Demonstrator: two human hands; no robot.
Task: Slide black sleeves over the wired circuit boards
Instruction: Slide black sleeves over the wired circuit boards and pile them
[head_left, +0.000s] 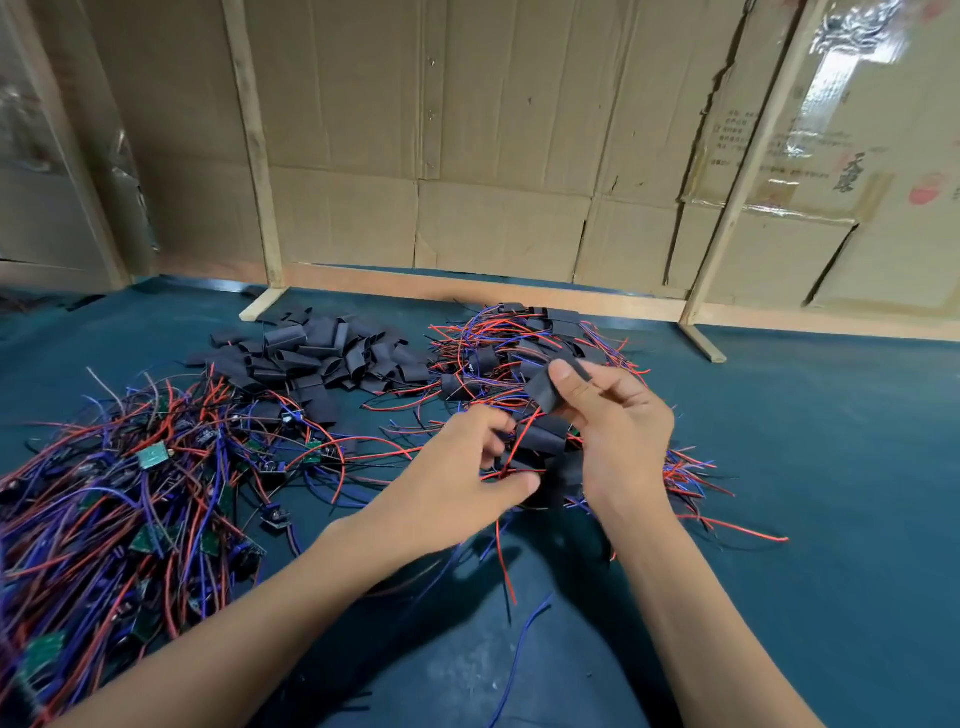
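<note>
Forearms reach in from the bottom edge over a dark teal table (831, 467), and loose red and blue wire ends trail across the cloth beneath them. Above the table, the left hand (457, 483) has its fingers curled in, with thumb and fingertips closed on a bundle of red and blue wires (506, 467) that runs toward the other hand. The right hand (613, 426) holds a black sleeve (545, 392) pinched between thumb and forefinger, tilted up, with darker sleeved pieces gathered in its palm just below; whether a board already sits inside the held sleeve cannot be told. To the left lies a big tangle of bare wired circuit boards (119, 499), small green boards showing among the red, blue and purple leads. Behind the hands is a second heap of wired boards already wearing sleeves (519, 348). Left of that heap, touching it, sits a pile of empty black sleeves (311, 353). At the far edge a wooden frame (254, 156) stands on the table, backed by flattened cardboard panels (493, 130).
</note>
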